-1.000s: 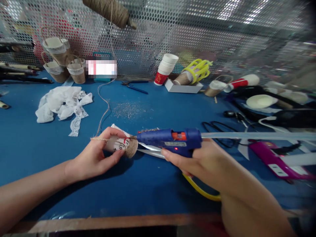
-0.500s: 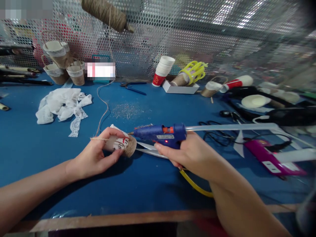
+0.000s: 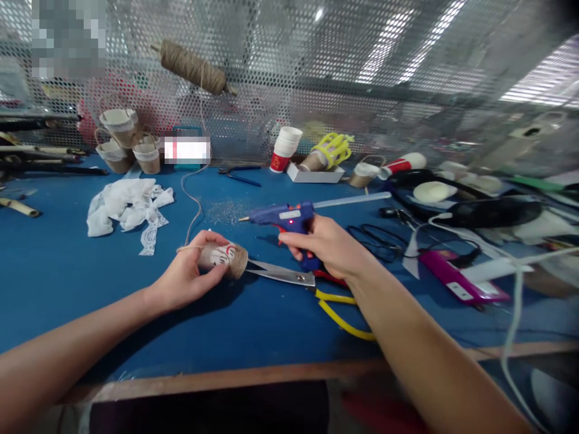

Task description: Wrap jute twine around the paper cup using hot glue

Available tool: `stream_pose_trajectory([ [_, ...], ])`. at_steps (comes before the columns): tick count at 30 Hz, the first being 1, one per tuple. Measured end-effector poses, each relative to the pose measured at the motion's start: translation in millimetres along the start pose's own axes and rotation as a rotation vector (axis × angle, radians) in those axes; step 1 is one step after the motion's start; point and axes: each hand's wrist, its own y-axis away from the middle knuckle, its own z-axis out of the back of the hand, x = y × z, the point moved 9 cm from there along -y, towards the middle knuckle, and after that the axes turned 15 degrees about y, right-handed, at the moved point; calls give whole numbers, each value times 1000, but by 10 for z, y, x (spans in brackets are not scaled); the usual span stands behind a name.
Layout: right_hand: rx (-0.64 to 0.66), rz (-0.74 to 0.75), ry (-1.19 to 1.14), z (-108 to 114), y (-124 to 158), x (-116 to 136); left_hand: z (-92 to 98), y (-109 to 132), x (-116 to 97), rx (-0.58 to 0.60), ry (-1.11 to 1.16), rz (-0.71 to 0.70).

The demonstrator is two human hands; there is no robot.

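Note:
My left hand is closed round a paper cup lying on its side, with printed marks on its wall and twine wound round one end. A loose strand of twine runs from the cup up to a spool at the back. In my right hand is a blue glue gun, its red light lit and a clear glue stick out of its rear. The nozzle points left, above the cup and apart from it. Scissors with yellow and red handles lie open beneath the gun, blades toward the cup.
White lace lies in a heap at the left. Twine-wrapped cups with handles, pliers, stacked paper cups and a white box stand or lie along the mesh. Cables and a purple power strip lie at right.
The glue gun has moved up and away from the cup, its nozzle now off the cup. My left hand still holds the cup. The camera view has tilted upward.

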Motion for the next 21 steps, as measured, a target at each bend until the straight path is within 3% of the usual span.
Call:
stream_pose_trajectory([
  [3,-211,-96,53,274,-162,-126,53,-15,13,-56,-28,29],
  [5,-257,-159,103,372,-291,-233,69,-20,21,-76,-21,40],
  [13,-163,-343,310,301,-656,-619,54,-15,19,-77,53,35],
  [18,-240,-230,411,328,-564,-326,89,-13,-4,-117,98,28],
  [21,-147,-92,353,82,-367,-35,107,0,-23,-154,153,30],
])
